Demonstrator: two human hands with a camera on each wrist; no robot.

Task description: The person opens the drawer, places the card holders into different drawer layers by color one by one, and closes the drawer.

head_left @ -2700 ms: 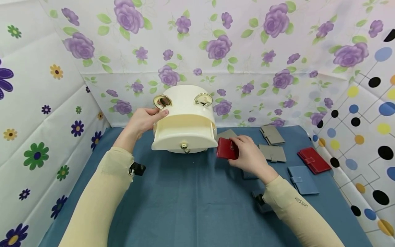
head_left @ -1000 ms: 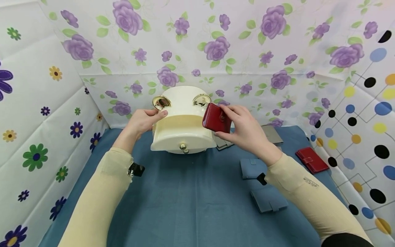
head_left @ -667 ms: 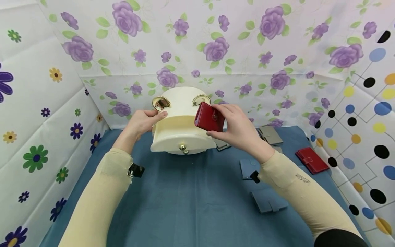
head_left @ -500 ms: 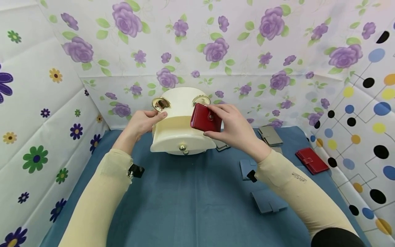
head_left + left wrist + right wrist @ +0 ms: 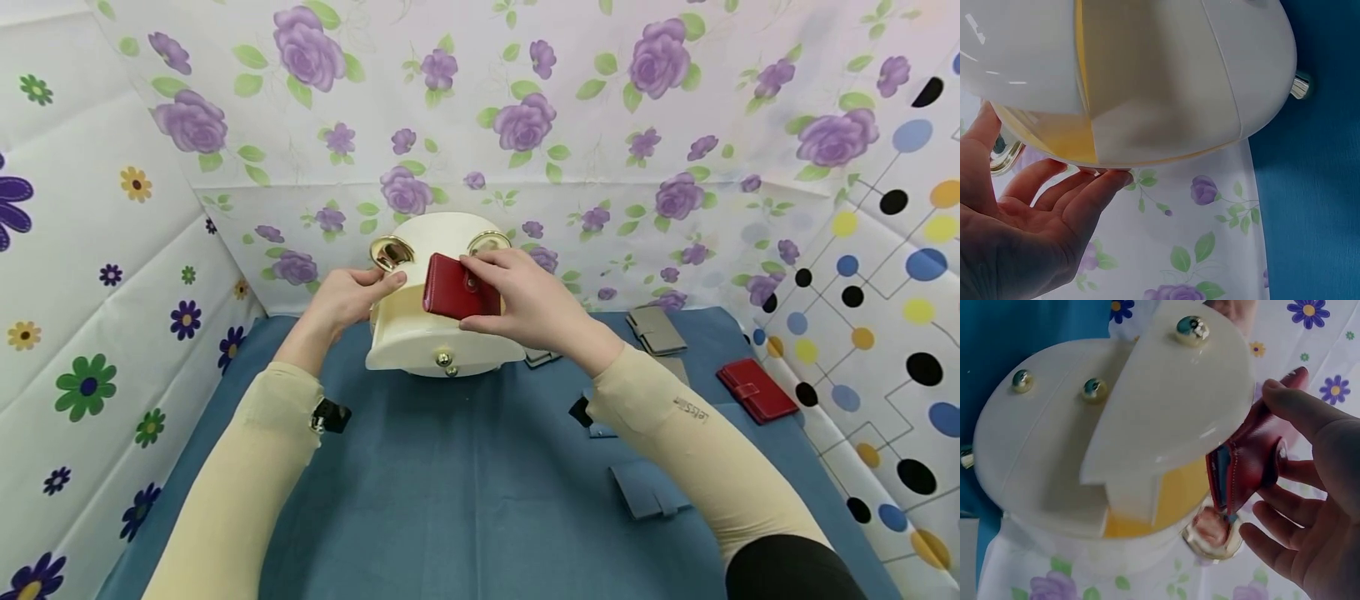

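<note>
A cream storage box with two gold round fittings and a pulled-out upper drawer stands against the back wall. My left hand holds its left side, thumb on the front rim and fingers along the side, as the left wrist view also shows. Between thumb and fingers, my right hand grips a small red wallet with a snap strap. The wallet is over the drawer opening and hides part of it. In the right wrist view the wallet is tilted beside the drawer's edge.
On the blue cloth to the right lie a red wallet, a grey wallet and a blue wallet. Other grey and blue ones are partly hidden by my right arm. Patterned sheets form walls at the back and sides.
My right hand has lifted the red wallet from beside the box and carried it left over the open drawer. My left hand has stayed on the box.
</note>
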